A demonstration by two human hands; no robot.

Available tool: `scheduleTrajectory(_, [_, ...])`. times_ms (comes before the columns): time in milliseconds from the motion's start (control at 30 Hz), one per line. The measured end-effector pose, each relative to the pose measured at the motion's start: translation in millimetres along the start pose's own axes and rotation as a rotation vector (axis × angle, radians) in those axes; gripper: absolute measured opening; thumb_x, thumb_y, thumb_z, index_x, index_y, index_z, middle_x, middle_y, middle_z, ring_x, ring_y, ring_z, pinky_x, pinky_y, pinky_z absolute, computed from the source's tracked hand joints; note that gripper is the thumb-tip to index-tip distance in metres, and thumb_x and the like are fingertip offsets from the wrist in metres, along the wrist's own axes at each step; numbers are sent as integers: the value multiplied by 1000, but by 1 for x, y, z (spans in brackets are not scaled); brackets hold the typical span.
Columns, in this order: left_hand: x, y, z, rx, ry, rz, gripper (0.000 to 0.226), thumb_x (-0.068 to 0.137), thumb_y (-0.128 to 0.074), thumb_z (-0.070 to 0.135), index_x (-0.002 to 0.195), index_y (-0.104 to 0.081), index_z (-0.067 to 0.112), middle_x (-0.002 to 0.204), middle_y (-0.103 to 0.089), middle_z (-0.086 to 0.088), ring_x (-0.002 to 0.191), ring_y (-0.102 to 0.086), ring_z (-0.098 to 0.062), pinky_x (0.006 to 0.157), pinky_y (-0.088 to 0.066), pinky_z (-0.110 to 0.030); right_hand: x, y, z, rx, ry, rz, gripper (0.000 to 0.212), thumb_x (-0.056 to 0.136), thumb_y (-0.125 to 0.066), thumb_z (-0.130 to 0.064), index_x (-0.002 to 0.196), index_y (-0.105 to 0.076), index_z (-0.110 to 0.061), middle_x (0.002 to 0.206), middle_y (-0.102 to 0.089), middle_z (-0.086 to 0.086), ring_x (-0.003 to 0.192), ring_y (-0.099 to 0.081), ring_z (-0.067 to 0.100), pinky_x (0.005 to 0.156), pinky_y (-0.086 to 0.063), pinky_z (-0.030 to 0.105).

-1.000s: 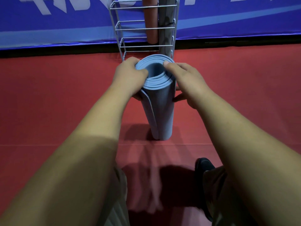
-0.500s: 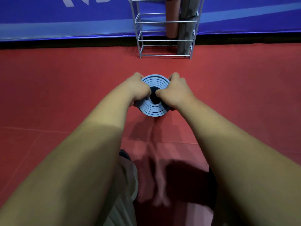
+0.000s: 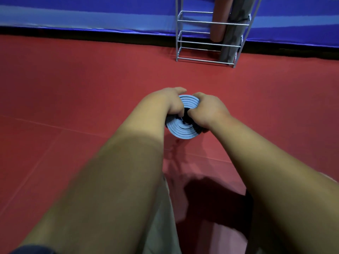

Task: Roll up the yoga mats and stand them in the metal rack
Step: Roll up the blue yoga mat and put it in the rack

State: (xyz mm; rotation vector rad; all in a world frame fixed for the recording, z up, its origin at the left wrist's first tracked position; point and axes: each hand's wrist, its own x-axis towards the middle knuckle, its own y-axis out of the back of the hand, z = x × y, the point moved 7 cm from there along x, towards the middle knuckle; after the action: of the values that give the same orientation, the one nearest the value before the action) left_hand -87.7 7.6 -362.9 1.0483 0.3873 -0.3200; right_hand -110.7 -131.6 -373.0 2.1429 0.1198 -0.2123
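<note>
On the red floor (image 3: 82,92), metal rack (image 3: 194,21) holds two rolled mats (image 3: 218,15).

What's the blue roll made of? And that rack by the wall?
Blue mat: looks like soft foam or rubber, matte; its thick layers coil in a spiral at the end. Rack: thin silver bars with a dull shine, probably metal wire.
</note>
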Motion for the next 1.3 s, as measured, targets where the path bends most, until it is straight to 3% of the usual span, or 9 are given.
scheduleTrajectory(233, [-14,-22,-23,-127,-45,-25,67,80,-79,2,134,-63,37,101,-74,-4,79,-73,-25,59,-54,-30,-25,-9,-14,-31,17,14,45,78,-64,-23,121,-69,-34,101,-74,3,80,-74,33,72,-66,51])
scheduleTrajectory(400, [-29,11,-22,-105,-94,187,40,87,-66,6,119,-73,29,108,-75,-4,94,-73,-29,80,-61,-37,-30,2,-37,-20,46,100,39,81,-64,-26,119,-69,-29,102,-74,8,78,-73,37,71,-65,53])
scheduleTrajectory(600, [-57,47,-68,-237,-66,171,39,86,-71,-2,118,-71,22,101,-76,-14,83,-77,-35,68,-66,-50,-39,-2,-104,-79,157,73,31,84,-66,-28,115,-68,-26,105,-72,7,86,-71,33,73,-65,48])
scheduleTrajectory(733, [-81,50,-147,-472,2,135,48,89,-69,-7,122,-69,27,94,-74,-14,71,-74,-37,51,-63,-49,-46,-40,-173,-332,251,-68,29,87,-71,-31,114,-69,-20,111,-68,8,89,-62,30,75,-52,35])
scheduleTrajectory(933, [-107,-15,-267,-560,136,60,31,78,-64,-1,106,-65,11,84,-72,-28,65,-71,-38,58,-61,-57,-82,-175,-235,-779,304,-538,39,91,-75,-39,125,-71,-20,101,-64,-1,102,-66,30,82,-53,41])
scheduleTrajectory(1100, [-130,-76,-363,-701,329,108,9,87,-67,7,94,-70,3,89,-70,-31,74,-64,-29,67,-58,-58,-101,-272,-249,-786,346,-519,61,96,-73,-30,153,-55,-16,151,-57,0,135,-60,24,80,-54,42])
scheduleTrajectory(1167, [-145,-94,-384,-756,368,125,10,96,-71,11,92,-72,2,84,-73,-20,70,-65,-23,64,-60,-38,-113,-305,-246,-837,408,-522,69,95,-71,-40,155,-49,-17,151,-51,5,141,-51,27,94,-56,44])
scheduleTrajectory(1233, [-154,-115,-405,-774,425,119,22,98,-69,10,76,-65,8,56,-64,-3,43,-54,-8,42,-42,-17,-127,-329,-237,-913,487,-547,67,97,-64,-53,153,-47,-20,146,-51,7,140,-47,29,103,-49,43])
scheduleTrajectory(1300, [-159,-143,-423,-885,458,45,19,91,-72,3,76,-65,12,47,-61,7,35,-48,0,37,-37,-14,-143,-344,-232,-966,538,-604,53,100,-60,-54,144,-58,-25,143,-58,6,136,-49,29,105,-46,43])
